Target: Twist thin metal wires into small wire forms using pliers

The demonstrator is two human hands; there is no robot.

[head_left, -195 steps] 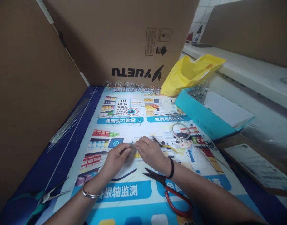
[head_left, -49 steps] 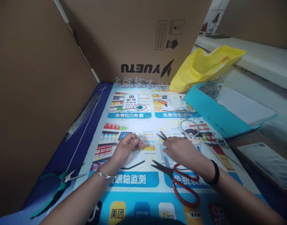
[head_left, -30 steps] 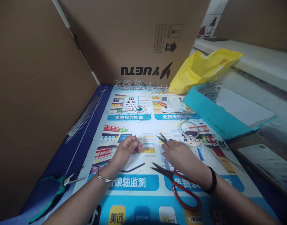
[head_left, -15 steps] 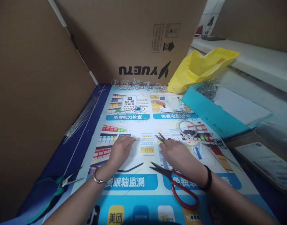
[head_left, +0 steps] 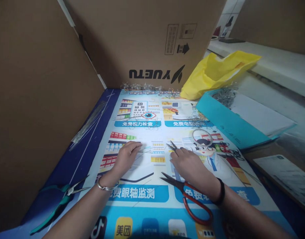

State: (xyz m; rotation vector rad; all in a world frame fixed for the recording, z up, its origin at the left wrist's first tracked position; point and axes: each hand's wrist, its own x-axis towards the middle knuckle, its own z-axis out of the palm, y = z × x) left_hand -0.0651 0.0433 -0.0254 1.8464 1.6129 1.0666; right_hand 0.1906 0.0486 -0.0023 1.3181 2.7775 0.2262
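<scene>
My left hand (head_left: pixel 128 155), a silver bangle at its wrist, is closed in a pinch over the printed sheet. Thin silvery wires (head_left: pixel 145 150) stick out from its fingertips toward the right. My right hand (head_left: pixel 188 162) is closed around small dark pliers (head_left: pixel 172 146), their jaws slightly apart and pointing up-left; the handles are hidden in the palm. A gap separates the jaws from the wires. Just below this hand lie red-handled scissors (head_left: pixel 197 207) with dark blades. Above it rests a pale ring-shaped coil (head_left: pixel 202 137).
Green-handled pliers (head_left: pixel 65 200) lie open at the left. Loose straight wires (head_left: pixel 87 127) lie beside the cardboard wall (head_left: pixel 147 39). Tangled wire bits (head_left: pixel 142 87) line the back edge. A teal box (head_left: pixel 222 122) with wire pieces and a yellow bag (head_left: pixel 219 73) stand at the right.
The view has shifted slightly. My left hand has turned a little, and more of the wires now shows past its fingertips. My right hand keeps its grip on the small pliers.
</scene>
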